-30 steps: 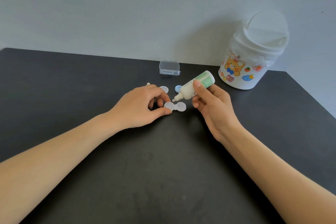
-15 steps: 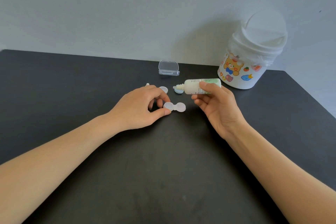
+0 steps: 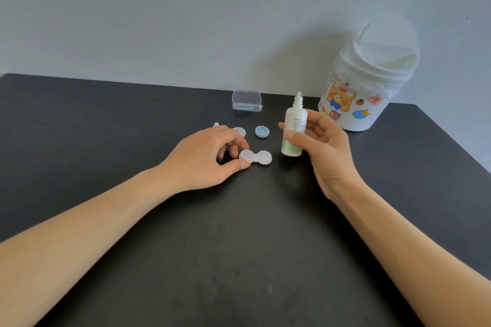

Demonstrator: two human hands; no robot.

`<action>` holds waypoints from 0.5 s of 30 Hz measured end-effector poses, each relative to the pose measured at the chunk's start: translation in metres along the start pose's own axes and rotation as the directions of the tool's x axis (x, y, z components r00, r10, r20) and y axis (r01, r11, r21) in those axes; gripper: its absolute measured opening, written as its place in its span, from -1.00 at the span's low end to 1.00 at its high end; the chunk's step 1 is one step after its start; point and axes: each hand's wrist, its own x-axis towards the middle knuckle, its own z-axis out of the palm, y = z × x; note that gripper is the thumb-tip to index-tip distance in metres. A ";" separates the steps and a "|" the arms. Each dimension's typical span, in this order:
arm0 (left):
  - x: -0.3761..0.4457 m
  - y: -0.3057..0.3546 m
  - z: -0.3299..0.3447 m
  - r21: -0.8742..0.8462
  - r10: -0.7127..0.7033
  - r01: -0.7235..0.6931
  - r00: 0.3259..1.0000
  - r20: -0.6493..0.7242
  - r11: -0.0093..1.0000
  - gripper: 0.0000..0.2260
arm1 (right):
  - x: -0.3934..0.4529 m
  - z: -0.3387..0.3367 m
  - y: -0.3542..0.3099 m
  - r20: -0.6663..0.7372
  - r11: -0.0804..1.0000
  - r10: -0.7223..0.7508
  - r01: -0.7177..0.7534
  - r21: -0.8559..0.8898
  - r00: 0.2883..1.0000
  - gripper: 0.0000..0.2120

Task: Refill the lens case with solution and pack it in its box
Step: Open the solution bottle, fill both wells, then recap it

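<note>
A translucent white two-well lens case (image 3: 256, 157) lies uncapped on the black table (image 3: 239, 247). My left hand (image 3: 207, 158) pinches its left well between thumb and fingers. My right hand (image 3: 322, 143) grips a small white solution bottle (image 3: 293, 127), upright with its uncapped nozzle pointing up, just right of the case. A blue cap (image 3: 262, 131) and a white cap (image 3: 240, 131) lie behind the case. The clear plastic box (image 3: 247, 101) stands with its lid up near the wall.
A white swing-lid bin (image 3: 369, 79) with cartoon stickers stands at the back right. A small white cap (image 3: 215, 124) peeks out behind my left hand. The table's right edge slants close to the bin.
My right hand has swung the bottle from nozzle-down over the case, through level, to upright beside it. My left hand has kept its hold on the case.
</note>
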 end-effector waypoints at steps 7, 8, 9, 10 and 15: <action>-0.001 0.003 -0.003 -0.071 -0.009 0.010 1.000 0.011 0.997 -0.83 | 0.004 -0.002 0.003 -0.050 0.976 -0.112 0.100 -0.195 0.992 -0.53; -0.002 0.003 -0.004 -0.097 -0.012 0.012 1.000 0.006 0.995 -0.84 | 0.005 -0.002 0.003 -0.056 0.968 -0.128 0.112 -0.226 0.990 -0.52; -0.002 0.004 -0.005 -0.122 -0.009 0.009 1.000 -0.005 0.992 -0.85 | 0.006 -0.003 0.003 -0.059 0.959 -0.142 0.122 -0.254 0.988 -0.51; -0.002 0.005 -0.006 -0.145 -0.003 0.000 1.000 -0.026 0.989 -0.87 | 0.006 -0.003 0.004 -0.060 0.953 -0.150 0.128 -0.276 0.987 -0.51; -0.001 0.008 -0.014 -0.190 -0.005 -0.038 0.976 -0.220 0.981 -0.88 | 0.008 -0.004 0.008 -0.052 0.942 -0.135 0.112 -0.316 0.990 -0.51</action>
